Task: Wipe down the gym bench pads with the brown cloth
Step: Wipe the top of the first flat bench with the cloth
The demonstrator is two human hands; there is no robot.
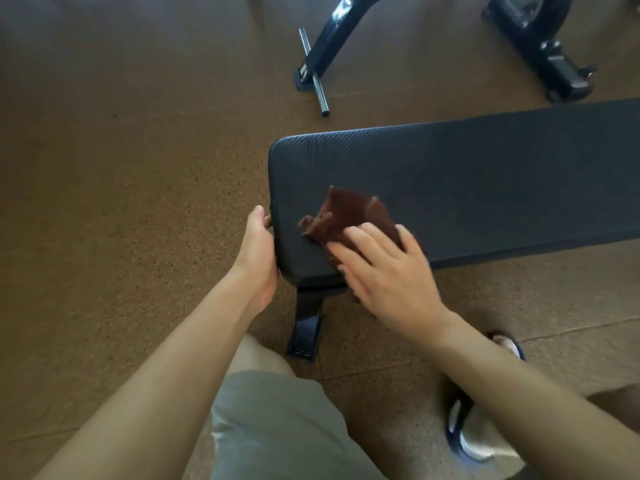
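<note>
Grey shorts (273,427) and a slipper (464,441) sit nearest the camera. Left hand (258,258) wraps around the near end edge of the bench pad (485,181), thumb on top, fingers curled under. Right hand (384,271) lies flat with fingers spread, pressing the brown cloth (346,216) onto the pad's near corner; the cloth is crumpled and motion-blurred. Beyond, a black equipment frame (332,39) stands on the speckled brown floor (121,150).

Head-worn view, downward, close

Left hand (258,251) curled, thumb up; right hand (384,268) flat, fingers spread.
</note>
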